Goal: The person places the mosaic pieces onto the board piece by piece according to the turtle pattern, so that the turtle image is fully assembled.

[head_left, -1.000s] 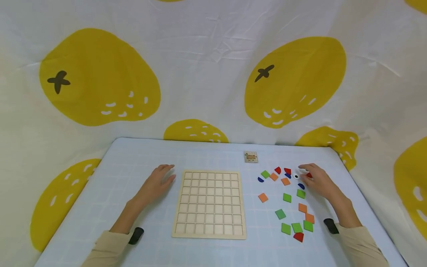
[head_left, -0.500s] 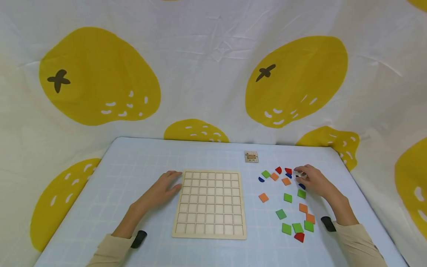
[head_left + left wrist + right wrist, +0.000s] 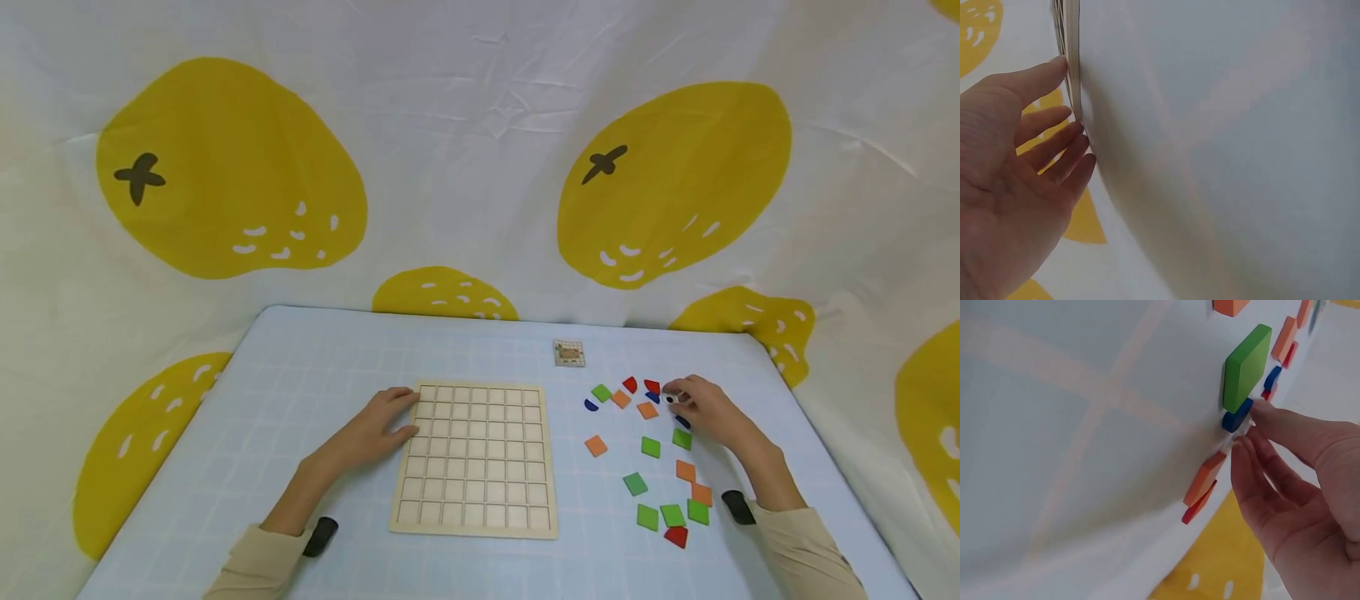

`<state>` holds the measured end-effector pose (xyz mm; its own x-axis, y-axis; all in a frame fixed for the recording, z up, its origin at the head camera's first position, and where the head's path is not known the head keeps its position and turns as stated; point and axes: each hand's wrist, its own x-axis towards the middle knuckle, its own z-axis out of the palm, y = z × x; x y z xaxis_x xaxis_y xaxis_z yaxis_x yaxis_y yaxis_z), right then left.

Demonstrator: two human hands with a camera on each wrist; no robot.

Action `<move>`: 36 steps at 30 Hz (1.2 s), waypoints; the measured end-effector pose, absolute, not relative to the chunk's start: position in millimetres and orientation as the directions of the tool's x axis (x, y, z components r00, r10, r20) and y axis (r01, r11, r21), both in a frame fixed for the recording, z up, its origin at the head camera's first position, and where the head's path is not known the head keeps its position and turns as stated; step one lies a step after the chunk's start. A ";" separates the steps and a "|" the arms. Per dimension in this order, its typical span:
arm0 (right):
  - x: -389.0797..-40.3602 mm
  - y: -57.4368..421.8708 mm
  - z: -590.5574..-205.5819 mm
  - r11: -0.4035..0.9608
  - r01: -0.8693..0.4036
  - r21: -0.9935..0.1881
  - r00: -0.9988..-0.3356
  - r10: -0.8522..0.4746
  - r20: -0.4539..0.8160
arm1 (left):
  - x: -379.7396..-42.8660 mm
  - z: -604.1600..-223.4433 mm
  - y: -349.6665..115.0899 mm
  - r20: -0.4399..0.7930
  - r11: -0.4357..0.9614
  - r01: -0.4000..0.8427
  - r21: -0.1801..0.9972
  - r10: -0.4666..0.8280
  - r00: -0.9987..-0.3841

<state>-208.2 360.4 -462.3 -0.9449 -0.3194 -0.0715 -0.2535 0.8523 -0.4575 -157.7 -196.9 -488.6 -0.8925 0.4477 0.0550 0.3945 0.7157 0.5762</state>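
A square wooden board (image 3: 476, 532) with a grid of shallow recesses lies in the middle of the table. At its left edge rests my left hand (image 3: 367, 433), thumb and fingertips touching the rim; the left wrist view shows the board's edge (image 3: 1072, 56) beside the relaxed fingers. My right hand (image 3: 708, 410) pinches a small white round piece (image 3: 671, 399) with a black dot between thumb and fingertips. Close by lie blue half-rounds (image 3: 683, 422), red pieces (image 3: 652, 387) and orange squares (image 3: 647, 410). Seen from the right wrist, the fingertips (image 3: 1241, 440) mostly hide the white piece.
Several green squares (image 3: 636, 483), more orange squares (image 3: 596, 446) and a red piece (image 3: 677, 537) lie scattered right of the board. A small picture card (image 3: 569, 353) lies near the back edge. Behind the table hangs a white cloth (image 3: 465, 167) with yellow fruit shapes.
My left hand has moved right and reached the board's left edge. My right hand has shifted slightly left and closed its fingertips on the white round piece.
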 end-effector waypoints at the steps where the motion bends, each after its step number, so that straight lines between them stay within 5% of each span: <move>1: -208.3 360.5 -462.7 0.852 -0.256 -0.458 -0.945 -0.320 -0.067 | -157.7 -488.2 -197.4 0.055 0.717 0.395 0.574 0.448 -0.892; 36: -197.2 350.4 -458.6 0.825 -0.125 -0.551 -0.984 -0.173 -0.035 | -161.5 -495.4 -213.6 0.014 0.648 0.391 0.654 0.506 -0.862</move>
<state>-197.2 350.4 -458.6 -0.9843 -0.1727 -0.0350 -0.1252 0.8249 -0.5512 -161.5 -213.6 -495.4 -0.8623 0.5063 0.0138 0.3907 0.6477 0.6541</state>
